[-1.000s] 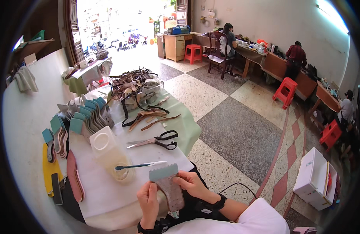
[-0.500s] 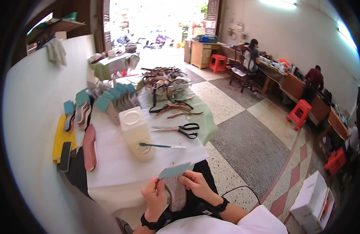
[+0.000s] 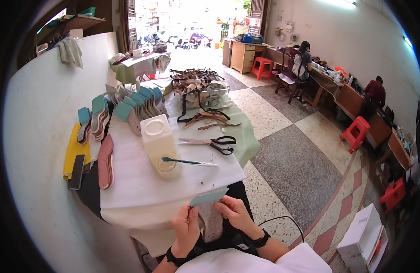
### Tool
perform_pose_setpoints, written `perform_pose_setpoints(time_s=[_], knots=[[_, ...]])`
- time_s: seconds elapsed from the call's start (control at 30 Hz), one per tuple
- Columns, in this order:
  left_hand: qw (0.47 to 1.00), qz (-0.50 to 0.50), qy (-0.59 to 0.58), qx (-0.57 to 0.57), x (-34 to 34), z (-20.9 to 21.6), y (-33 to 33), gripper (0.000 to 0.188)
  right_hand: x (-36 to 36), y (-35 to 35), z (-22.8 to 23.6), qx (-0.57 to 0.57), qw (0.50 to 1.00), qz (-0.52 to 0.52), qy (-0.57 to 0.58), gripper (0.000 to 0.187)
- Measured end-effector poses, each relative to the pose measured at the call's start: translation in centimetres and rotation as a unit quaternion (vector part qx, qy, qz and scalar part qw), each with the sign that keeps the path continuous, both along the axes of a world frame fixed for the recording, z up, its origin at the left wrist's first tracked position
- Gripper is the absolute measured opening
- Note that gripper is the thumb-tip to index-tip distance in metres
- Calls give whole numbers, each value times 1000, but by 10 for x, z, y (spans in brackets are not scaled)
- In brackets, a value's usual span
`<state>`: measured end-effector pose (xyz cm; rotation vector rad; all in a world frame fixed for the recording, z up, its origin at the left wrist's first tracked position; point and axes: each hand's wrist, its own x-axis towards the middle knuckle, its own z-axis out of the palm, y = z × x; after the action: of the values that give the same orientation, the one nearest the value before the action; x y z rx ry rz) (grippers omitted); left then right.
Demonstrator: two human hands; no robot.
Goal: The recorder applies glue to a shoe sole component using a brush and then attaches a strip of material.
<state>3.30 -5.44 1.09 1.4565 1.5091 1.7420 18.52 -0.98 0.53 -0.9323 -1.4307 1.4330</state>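
Teal-topped felt insole (image 3: 209, 214) between both hands (image 3: 186, 227) (image 3: 234, 214)

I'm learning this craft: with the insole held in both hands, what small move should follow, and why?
Probably press the teal-edged insole flat between both thumbs: left hand and right hand pinch its sides, and the brush rests across the cup.

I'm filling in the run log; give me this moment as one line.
left hand: holds shoe insole | right hand: holds insole too | on table: brush, scissors
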Motion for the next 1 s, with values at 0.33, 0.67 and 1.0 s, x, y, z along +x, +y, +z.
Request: perform_pose_setpoints(time_s=[0.33, 0.67, 1.0], knots=[[1000, 8, -3, -26, 15, 8, 5, 8, 8, -15, 3, -6, 998, -65, -2, 11], [993, -91, -67, -31, 7, 14, -12, 14, 9, -20, 16, -8, 998, -55, 34, 15], [994, -46, -76, -55, -15, 3, -21, 11, -11, -30, 13, 11, 998, -36, -49, 14]])
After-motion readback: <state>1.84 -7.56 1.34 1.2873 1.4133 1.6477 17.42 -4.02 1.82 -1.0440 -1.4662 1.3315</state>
